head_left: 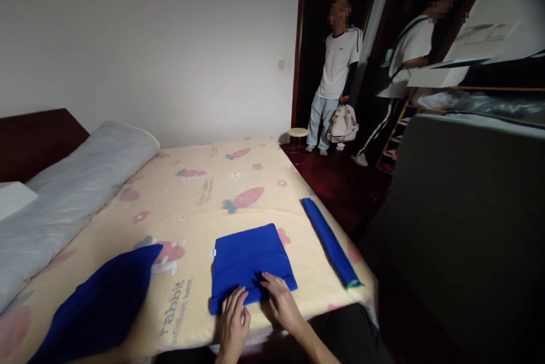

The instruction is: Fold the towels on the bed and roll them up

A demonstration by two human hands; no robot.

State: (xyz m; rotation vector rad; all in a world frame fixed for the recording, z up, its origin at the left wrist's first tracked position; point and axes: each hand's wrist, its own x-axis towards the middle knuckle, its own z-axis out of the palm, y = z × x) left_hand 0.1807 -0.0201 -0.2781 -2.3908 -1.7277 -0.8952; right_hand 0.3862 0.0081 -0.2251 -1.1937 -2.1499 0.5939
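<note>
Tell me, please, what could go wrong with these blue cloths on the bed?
The rolled blue cloth lies near the edge of the bed and might roll off. The squarish blue cloth might crease or shift if the left hand and right hand, both at its near edge, press unevenly.

Folded blue cloth — partly hidden in front, white tag unreadably small, loose cloth cropped below

Noted: one blue cloth, plain, deep-coloured, folded into a rough square. Lying flat on the carrot-and-rabbit printed bedsheet, close to the bed's near edge, set slightly askew. Creased crosswise, with a narrow band along the near side, partly covered there. Bearing a small white tag at left.
</note>
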